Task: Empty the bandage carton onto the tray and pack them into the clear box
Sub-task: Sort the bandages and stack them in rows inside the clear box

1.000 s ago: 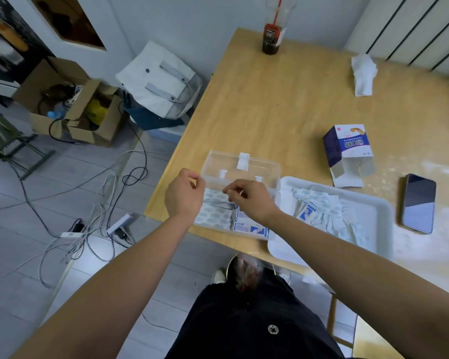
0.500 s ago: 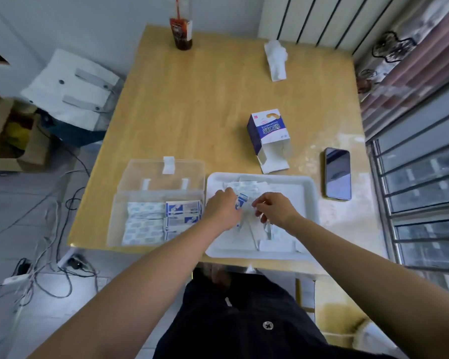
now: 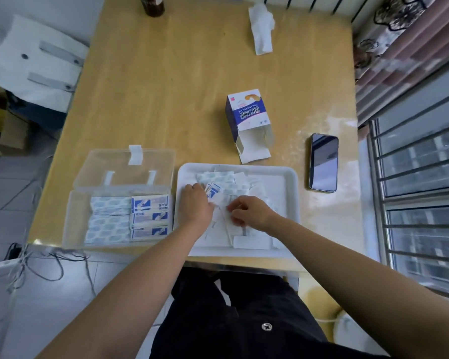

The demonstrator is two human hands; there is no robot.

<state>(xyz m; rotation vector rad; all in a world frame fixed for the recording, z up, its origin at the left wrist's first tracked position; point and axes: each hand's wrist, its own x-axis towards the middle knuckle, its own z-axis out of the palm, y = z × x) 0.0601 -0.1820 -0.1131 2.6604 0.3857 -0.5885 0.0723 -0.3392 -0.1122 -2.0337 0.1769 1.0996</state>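
Left hand [image 3: 196,203] and right hand [image 3: 246,212], fingers curled, pinch bandages [image 3: 219,182] over the tray [image 3: 293,203]; carton [image 3: 246,115] at twelve o'clock, lettering upside-down.

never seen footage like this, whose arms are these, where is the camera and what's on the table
No machine here: a person wears a wide-angle camera on the head, so this one picture looks down at their arms. On the table lie a white tray of loose bandages, a clear box with lid open, partly filled with packed bandages, the opened bandage carton on its side, a phone, a crumpled tissue and a bottle. The left hand and right hand are both in the tray, fingers curled round some loose bandages.
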